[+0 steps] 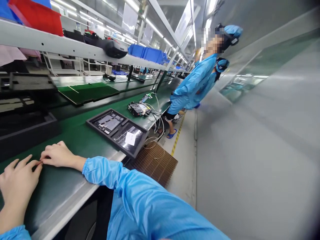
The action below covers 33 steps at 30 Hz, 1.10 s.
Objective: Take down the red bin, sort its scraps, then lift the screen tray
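My left hand (pixel 18 185) is at the lower left over the green work surface (pixel 75 143). Its thumb and index finger come together at the tips, while the other fingers stay loosely apart. My right hand (pixel 58 155) meets it there with curled, pinching fingers, the fingertips of both hands touching. Whatever lies between them is too small to make out. To the right of my hands, a black foam tray (pixel 116 136) holds a flat laptop-like part (pixel 108 121) in one compartment and a dark glossy panel with a white label (pixel 130 138) in the other.
Black frames (pixel 27 133) stand at the left. Beyond the tray lies an electronic assembly (pixel 138 108) with loose cables hanging over the bench edge. A brown ribbed mat (pixel 156 163) is below. Co-workers in blue smocks (pixel 196 81) stand farther along. A shelf (pixel 50 41) carries bins overhead.
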Each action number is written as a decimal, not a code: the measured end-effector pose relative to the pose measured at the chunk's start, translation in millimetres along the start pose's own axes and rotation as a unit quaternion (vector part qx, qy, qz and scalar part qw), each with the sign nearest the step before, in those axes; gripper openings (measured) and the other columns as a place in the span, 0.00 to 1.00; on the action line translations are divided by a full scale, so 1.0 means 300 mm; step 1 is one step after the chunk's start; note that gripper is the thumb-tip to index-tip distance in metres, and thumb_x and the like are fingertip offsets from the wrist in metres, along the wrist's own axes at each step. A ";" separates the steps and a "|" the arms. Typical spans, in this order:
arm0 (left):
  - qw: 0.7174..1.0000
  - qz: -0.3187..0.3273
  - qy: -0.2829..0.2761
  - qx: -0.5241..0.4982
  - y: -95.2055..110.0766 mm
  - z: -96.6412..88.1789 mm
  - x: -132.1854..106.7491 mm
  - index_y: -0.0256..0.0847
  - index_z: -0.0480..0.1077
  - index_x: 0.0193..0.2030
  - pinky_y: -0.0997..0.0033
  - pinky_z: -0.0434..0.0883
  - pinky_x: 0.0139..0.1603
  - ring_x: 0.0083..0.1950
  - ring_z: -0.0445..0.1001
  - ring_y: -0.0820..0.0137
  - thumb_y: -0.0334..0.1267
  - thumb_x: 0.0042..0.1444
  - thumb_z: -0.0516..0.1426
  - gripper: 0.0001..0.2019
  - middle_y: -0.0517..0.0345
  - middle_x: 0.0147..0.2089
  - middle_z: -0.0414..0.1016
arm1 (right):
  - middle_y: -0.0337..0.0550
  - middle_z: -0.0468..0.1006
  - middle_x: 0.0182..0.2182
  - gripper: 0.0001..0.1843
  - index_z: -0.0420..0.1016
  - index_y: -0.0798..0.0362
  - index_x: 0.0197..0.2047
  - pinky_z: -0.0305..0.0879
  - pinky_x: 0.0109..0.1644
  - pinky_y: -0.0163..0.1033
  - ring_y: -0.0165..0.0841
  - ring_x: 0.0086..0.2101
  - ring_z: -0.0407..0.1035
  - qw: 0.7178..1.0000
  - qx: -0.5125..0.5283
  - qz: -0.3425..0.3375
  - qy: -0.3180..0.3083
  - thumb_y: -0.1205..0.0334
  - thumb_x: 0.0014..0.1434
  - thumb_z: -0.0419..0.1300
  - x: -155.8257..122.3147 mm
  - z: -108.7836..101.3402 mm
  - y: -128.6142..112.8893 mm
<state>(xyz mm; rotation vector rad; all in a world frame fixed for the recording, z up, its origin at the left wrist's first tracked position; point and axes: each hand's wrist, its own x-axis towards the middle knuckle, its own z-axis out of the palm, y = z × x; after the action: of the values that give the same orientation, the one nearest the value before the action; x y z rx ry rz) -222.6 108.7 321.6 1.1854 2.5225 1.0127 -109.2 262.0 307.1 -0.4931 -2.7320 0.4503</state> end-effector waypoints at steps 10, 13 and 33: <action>0.969 0.097 0.058 0.219 -0.069 0.067 0.017 0.42 0.88 0.55 0.40 0.69 0.81 0.83 0.63 0.48 0.54 0.81 0.46 0.30 0.54 0.79 0.76 | 0.43 0.83 0.57 0.15 0.89 0.48 0.55 0.59 0.64 0.44 0.38 0.55 0.72 0.999 0.026 -0.006 0.039 0.51 0.80 0.64 -0.047 -0.038 -0.025; 0.974 0.101 0.087 0.185 -0.067 0.060 0.015 0.40 0.89 0.53 0.38 0.69 0.81 0.82 0.66 0.48 0.52 0.79 0.51 0.27 0.51 0.77 0.78 | 0.42 0.82 0.59 0.16 0.89 0.48 0.56 0.60 0.63 0.45 0.39 0.56 0.71 0.998 0.031 -0.006 0.047 0.50 0.81 0.63 -0.050 -0.038 -0.030; 0.958 0.135 0.118 0.222 -0.042 0.030 -0.055 0.44 0.91 0.57 0.28 0.69 0.73 0.84 0.58 0.29 0.49 0.80 0.52 0.25 0.39 0.79 0.74 | 0.40 0.83 0.66 0.17 0.90 0.42 0.63 0.53 0.75 0.53 0.41 0.65 0.68 0.999 -0.020 0.027 0.027 0.50 0.81 0.62 -0.075 -0.024 -0.045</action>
<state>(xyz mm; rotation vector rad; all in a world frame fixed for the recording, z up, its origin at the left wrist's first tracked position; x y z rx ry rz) -215.6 95.5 304.8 1.6570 2.9405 0.6846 -90.4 243.1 312.6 -0.5821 -2.6865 0.3909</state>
